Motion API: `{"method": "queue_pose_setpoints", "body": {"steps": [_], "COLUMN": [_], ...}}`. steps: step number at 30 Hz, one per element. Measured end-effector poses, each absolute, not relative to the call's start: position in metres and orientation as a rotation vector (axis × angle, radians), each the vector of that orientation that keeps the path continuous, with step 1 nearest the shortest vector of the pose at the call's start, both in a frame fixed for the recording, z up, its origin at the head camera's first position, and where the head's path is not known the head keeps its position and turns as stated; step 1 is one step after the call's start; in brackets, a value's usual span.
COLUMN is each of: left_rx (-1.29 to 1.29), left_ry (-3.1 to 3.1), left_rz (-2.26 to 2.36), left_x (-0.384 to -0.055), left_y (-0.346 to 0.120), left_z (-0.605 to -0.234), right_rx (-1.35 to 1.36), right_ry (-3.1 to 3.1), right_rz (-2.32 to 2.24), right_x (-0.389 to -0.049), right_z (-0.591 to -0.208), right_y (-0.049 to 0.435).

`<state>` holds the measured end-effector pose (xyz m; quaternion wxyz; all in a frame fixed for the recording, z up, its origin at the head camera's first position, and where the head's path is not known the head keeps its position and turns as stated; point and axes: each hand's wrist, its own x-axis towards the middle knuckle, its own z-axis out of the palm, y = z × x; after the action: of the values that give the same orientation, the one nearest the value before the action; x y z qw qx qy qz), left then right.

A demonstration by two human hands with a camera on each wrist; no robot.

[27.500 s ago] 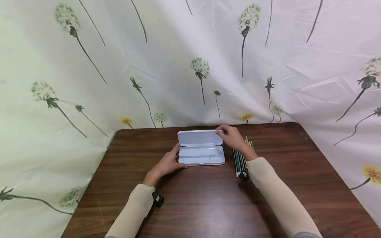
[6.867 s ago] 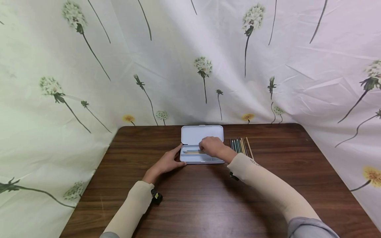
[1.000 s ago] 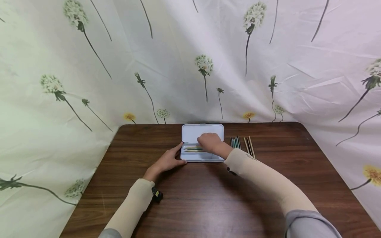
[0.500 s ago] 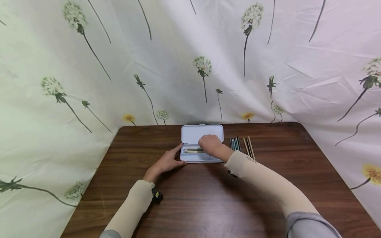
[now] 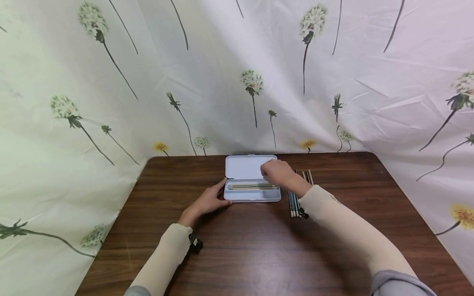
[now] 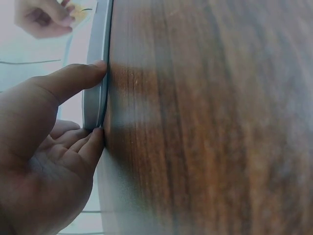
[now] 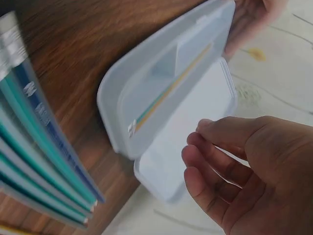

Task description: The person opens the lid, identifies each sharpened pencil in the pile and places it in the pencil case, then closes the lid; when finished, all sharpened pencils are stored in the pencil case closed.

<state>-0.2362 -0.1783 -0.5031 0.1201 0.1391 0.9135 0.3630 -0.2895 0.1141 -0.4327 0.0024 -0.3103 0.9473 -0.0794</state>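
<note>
A white pencil case [image 5: 226, 198] lies on the table, its lid [image 5: 244, 166] folded back. Several pencils [image 5: 246, 186] lie lengthwise in its long back compartment; the front compartments hold nothing visible. My left hand [image 5: 207, 201] holds the case's left end, thumb at the front and fingers round the side, as the left wrist view shows on the case wall [image 6: 90, 107]. Over the case's right end is my right hand [image 5: 278, 172], fingers loosely curled around nothing in the right wrist view. Just right of the case lie several green and dark pencils [image 7: 49, 137], partly hidden by the right forearm.
A few wood-coloured pencils [image 5: 309, 176] lie farther right, partly behind the right wrist. The brown wooden table [image 5: 237, 250] ends at a curtain [image 5: 214, 102] printed with dandelions, which hangs along its back and sides.
The case held nothing at first; several pencils now lie in it, and fewer remain on the table. In the last half second my right hand moved right and uncovered them. The left stayed.
</note>
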Motion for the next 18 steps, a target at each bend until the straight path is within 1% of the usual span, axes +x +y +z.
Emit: {"method": "queue_pose_setpoints", "body": {"steps": [11, 18], "left_rx": [0.429, 0.434], "left_ry": [2.668, 2.664], "left_rz": [1.080, 1.088], "left_x": [-0.232, -0.233], "left_y": [-0.177, -0.177], "left_z": [-0.501, -0.501], "right_rx": [-0.822, -0.716], "right_ry": [3.013, 2.987], "right_rz": [-0.444, -0.538], "right_x": [-0.284, -0.278], "right_z": [-0.431, -0.445], "right_y": [0.171, 0.200]}}
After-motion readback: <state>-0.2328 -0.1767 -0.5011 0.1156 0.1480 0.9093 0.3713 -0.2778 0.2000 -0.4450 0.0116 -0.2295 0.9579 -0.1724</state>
